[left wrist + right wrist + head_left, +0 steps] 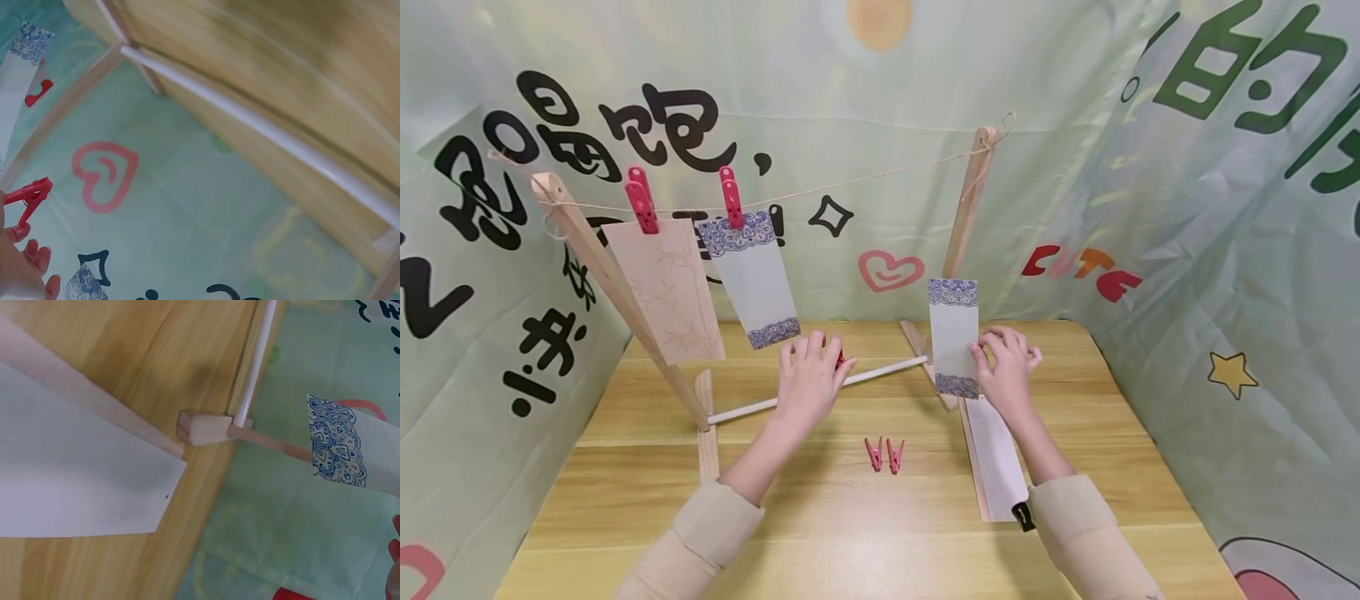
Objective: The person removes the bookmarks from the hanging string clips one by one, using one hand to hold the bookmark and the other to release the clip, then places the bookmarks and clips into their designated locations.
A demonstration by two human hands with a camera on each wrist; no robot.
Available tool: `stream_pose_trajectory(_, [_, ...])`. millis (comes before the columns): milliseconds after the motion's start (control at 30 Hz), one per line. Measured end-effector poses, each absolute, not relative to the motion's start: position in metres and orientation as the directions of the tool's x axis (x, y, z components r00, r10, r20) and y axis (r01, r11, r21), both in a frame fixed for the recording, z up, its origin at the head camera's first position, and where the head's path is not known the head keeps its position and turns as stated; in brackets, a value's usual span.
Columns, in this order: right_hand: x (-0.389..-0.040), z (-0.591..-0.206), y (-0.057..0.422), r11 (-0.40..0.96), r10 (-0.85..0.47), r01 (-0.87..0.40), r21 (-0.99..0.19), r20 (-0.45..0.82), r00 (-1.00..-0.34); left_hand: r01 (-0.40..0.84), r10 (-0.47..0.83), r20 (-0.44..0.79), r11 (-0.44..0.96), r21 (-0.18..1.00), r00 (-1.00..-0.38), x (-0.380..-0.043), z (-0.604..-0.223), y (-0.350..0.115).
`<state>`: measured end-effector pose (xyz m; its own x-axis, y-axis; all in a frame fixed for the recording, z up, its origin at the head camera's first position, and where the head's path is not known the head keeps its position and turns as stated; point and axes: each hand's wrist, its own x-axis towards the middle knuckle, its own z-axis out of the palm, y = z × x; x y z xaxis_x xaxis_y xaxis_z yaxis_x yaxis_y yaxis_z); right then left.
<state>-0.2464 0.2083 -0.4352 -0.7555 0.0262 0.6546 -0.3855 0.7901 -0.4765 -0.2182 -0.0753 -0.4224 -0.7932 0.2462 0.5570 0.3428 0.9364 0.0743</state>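
My left hand point(808, 379) pinches a red clothespin point(28, 195), seen best in the left wrist view. Between thumb and fingers, my right hand point(1006, 367) holds a white card with blue patterned ends point(953, 333) upright by its right edge. On the thin string point(865, 177), one red clothespin point(642, 200) holds a pink card with a plant print point(662, 287). Beside it, another red clothespin point(731, 197) holds a second blue-patterned card point(751, 279), which hangs just above my left hand. The held card is below the string's right end.
The wooden frame has a left post point(617, 287), a right post point(967, 208) and a white crossbar point(880, 373). Two red clothespins point(883, 456) lie on the wooden table point(820, 533). Near my right forearm lie stacked white and pink sheets point(996, 467) with a black clip point(1022, 516).
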Motion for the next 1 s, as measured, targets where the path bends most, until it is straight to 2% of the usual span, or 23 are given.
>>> stream_pose_trajectory(300, [-0.239, -0.444, 0.221, 0.793, 0.055, -0.331, -0.511, 0.602, -0.797, 0.305, 0.25, 0.529, 0.952, 0.017, -0.811, -0.216, -0.442, -0.078])
stream_pose_trajectory(600, [-0.229, -0.453, 0.235, 0.796, 0.076, -0.278, -0.538, 0.545, -0.835, 0.281, 0.227, 0.419, 0.957, 0.07, -0.879, -0.212, -0.462, -0.075])
stream_pose_trajectory(733, [-0.225, -0.459, 0.241, 0.797, 0.1, -0.246, -0.552, 0.522, -0.847, 0.288, 0.226, 0.416, 0.953, 0.094, -0.881, -0.21, -0.472, -0.075])
stream_pose_trajectory(1000, [-0.217, -0.472, 0.256, 0.792, 0.141, -0.197, -0.577, 0.487, -0.862, 0.275, 0.234, 0.366, 0.96, 0.061, -0.901, -0.204, -0.494, -0.072])
